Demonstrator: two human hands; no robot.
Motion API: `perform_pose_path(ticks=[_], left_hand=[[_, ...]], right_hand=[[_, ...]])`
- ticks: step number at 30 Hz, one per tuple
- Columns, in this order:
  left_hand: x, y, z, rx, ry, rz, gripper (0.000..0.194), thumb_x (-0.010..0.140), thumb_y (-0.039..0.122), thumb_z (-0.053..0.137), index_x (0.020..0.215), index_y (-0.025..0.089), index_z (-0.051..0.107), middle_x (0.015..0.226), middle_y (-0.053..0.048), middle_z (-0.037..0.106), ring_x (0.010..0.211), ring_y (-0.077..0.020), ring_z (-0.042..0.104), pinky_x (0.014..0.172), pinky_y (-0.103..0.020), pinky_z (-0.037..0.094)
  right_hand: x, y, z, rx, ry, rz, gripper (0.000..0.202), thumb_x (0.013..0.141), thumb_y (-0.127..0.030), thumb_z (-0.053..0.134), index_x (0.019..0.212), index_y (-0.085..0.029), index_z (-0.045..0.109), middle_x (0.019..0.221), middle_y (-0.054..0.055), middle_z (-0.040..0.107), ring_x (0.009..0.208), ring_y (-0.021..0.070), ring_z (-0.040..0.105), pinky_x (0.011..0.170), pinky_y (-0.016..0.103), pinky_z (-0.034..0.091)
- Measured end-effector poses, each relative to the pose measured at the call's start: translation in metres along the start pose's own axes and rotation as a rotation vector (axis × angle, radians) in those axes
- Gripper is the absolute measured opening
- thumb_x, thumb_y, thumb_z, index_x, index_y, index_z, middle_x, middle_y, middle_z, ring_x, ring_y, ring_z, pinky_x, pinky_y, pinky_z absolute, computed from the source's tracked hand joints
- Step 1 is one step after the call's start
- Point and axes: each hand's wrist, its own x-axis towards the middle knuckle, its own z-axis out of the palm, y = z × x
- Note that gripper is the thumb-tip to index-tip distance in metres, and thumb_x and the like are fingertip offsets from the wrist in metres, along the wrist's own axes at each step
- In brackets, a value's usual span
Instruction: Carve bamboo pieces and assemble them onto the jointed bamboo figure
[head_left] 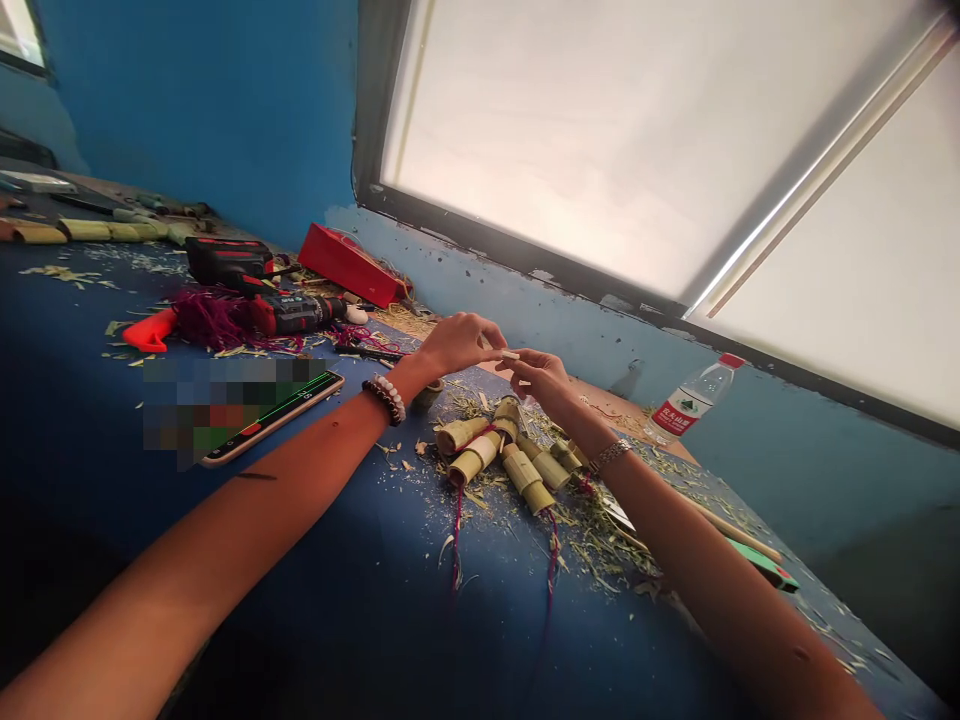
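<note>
My left hand point(459, 342) and my right hand point(541, 380) meet above the far part of the blue table. Between their fingertips is a small pale piece point(510, 355), perhaps a sliver of bamboo, too small to make out well. Both hands are closed in a pinch at it. Just below them lies a figure of bamboo tube sections point(476, 458), joined with purple cord; two cord ends point(553, 550) trail toward me. A short bamboo piece point(429, 393) sits beneath my left wrist, partly hidden by it.
Shavings point(600, 540) litter the table point(322, 560). On the left are a phone point(274, 418), a cordless drill point(292, 312), purple cord point(214, 318) and a red box point(349, 265). A water bottle point(694, 400) stands at the right by the wall, beyond a green tool point(761, 565).
</note>
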Motion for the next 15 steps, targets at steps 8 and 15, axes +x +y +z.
perform_pose_path(ticks=[8, 15], left_hand=[[0.0003, -0.0071, 0.0033, -0.067, -0.033, 0.018, 0.034, 0.076, 0.055, 0.078, 0.094, 0.026, 0.081, 0.081, -0.001, 0.079, 0.078, -0.0194, 0.074, 0.070, -0.026, 0.050], [-0.0005, -0.0044, -0.0017, 0.139, -0.053, -0.045, 0.022, 0.078, 0.045, 0.076, 0.092, 0.029, 0.083, 0.080, -0.002, 0.079, 0.080, -0.0219, 0.072, 0.069, -0.027, 0.048]], right_hand=[[0.0009, 0.0009, -0.0004, -0.076, 0.058, -0.123, 0.051, 0.074, -0.065, 0.074, 0.095, -0.018, 0.073, 0.079, 0.004, 0.070, 0.046, 0.0094, 0.050, 0.041, 0.024, 0.040], [-0.0039, -0.0068, 0.0017, -0.230, -0.061, -0.178, 0.053, 0.074, -0.067, 0.073, 0.094, -0.017, 0.073, 0.087, 0.006, 0.072, 0.050, 0.0110, 0.053, 0.047, 0.027, 0.044]])
